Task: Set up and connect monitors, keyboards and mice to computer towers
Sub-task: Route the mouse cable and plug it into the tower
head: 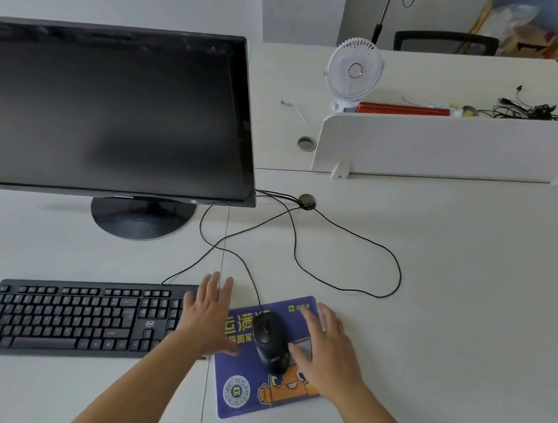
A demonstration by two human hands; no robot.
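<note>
A black monitor with a dark screen stands on its round base at the left of the white desk. In front of it lies a black keyboard. A black mouse sits on a blue printed mouse pad. Thin black cables run from the keyboard and mouse to a cable hole in the desk. My left hand hovers flat with straight fingers over the keyboard's right end. My right hand is spread flat over the pad's right side, beside the mouse. Neither hand holds anything.
A white divider panel stands at the back right. Behind it are a small white fan, a red box and tangled black cords. A second cable hole and a black chair back lie farther back.
</note>
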